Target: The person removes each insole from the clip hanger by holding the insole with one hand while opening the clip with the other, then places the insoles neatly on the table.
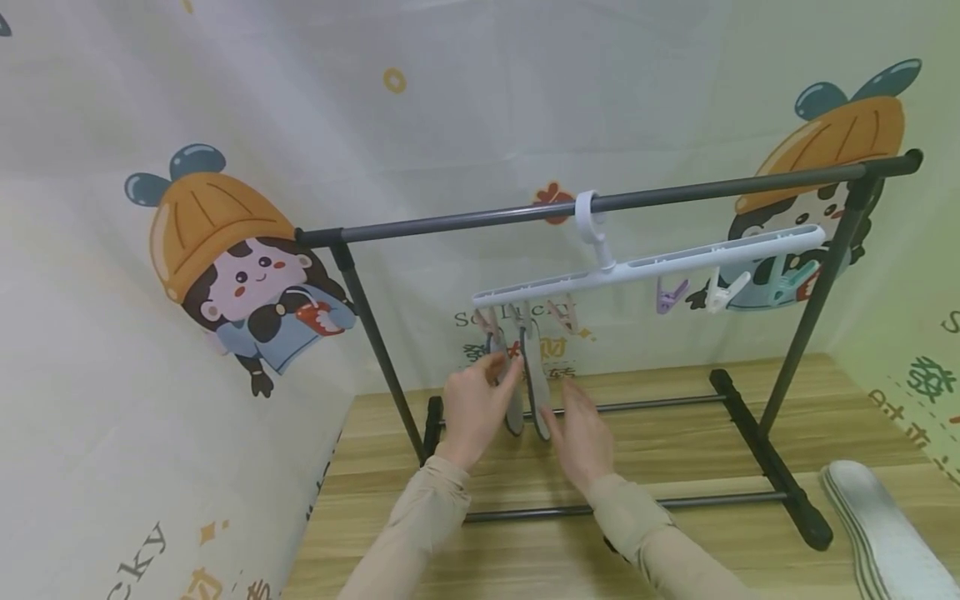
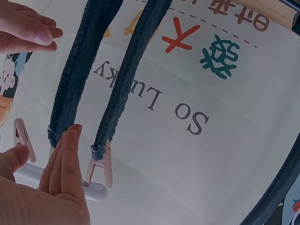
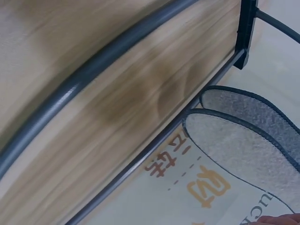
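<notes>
Two grey insoles with dark edges hang side by side from clothespins on a white clip hanger. The right insole is nearer my right hand, which is just beside its lower part, fingers extended. At the upper part of the insoles is my left hand, its fingers straight and together near the top of one insole, the thumb apart. A pink clothespin grips the other insole. Pale, fuzzy faces of both insoles show in the right wrist view, the nearer insole overlapping the farther.
The hanger hooks over a dark metal rack bar. Purple, white and teal clothespins hang along its right half. A stack of pale insoles lies on the wood-grain surface at right, beside the rack's foot.
</notes>
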Motion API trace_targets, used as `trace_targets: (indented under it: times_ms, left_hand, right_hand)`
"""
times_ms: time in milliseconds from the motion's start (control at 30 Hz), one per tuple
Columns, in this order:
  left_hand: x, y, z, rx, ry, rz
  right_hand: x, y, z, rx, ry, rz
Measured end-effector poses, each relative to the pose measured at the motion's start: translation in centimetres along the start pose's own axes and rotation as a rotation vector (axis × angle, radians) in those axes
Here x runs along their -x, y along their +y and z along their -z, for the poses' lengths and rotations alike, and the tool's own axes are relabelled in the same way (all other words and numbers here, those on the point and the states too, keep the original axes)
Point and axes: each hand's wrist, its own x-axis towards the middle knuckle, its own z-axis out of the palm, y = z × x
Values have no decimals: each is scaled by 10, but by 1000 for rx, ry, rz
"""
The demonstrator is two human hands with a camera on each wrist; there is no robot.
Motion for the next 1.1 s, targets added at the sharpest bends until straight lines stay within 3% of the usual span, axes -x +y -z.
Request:
trace_targets:
  times_ms: [267, 667, 933, 1100]
  left_hand:
    - [-11, 0, 1, -35, -22, 22]
    - [-25, 6, 0, 34, -88, 72]
    - [-33, 7, -3, 31, -58, 33]
    - [-38, 8, -6, 23, -61, 40]
  right_hand:
    - [-12, -13, -3, -9, 7, 5]
    - [-21, -22, -8, -35, 28, 7]
    - [-29, -24, -10, -27, 13, -1]
    - [-33, -21, -13, -7, 40, 15]
